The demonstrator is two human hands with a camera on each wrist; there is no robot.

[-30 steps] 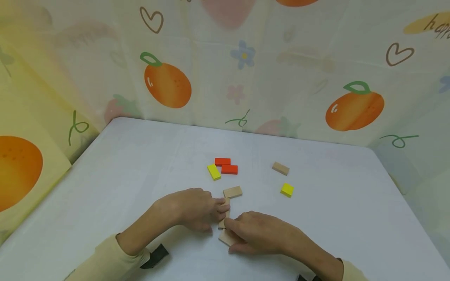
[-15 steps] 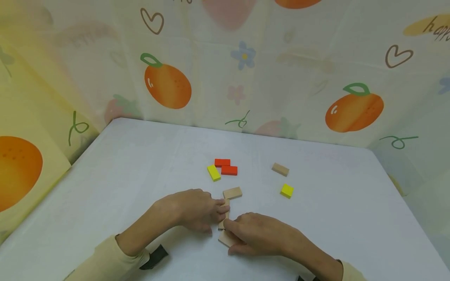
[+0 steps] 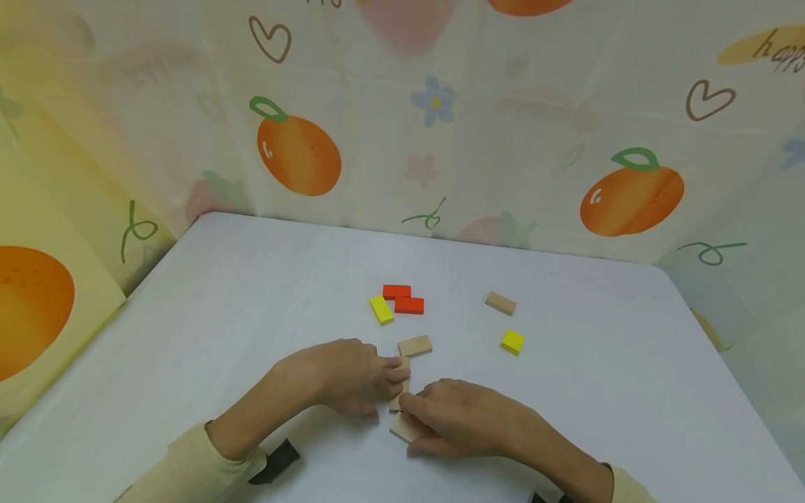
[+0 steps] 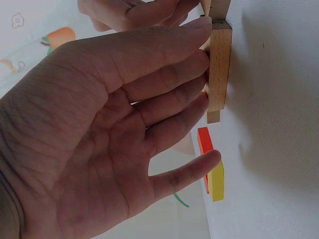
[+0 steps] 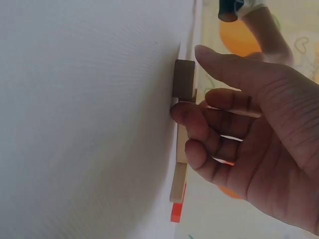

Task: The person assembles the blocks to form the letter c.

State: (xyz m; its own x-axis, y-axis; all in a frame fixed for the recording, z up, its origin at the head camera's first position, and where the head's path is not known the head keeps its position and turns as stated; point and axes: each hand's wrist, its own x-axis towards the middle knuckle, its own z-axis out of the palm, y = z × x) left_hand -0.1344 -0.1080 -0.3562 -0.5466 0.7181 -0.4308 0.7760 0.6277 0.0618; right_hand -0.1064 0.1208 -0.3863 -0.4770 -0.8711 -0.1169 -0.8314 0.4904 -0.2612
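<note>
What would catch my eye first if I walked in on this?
Probably the big orange fruits printed on the pale backdrop behind the white table. Next, beyond the hands, two bright red blocks with a yellow block beside them. Then the left hand and right hand, close together at plain wooden blocks in front of the person.

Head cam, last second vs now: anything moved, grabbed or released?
Nothing visibly; the whole head view just drifts slightly. Left hand stays at the middle of the wooden block row, right hand at its nearest wooden block. Red blocks and yellow blocks keep their places.
</note>
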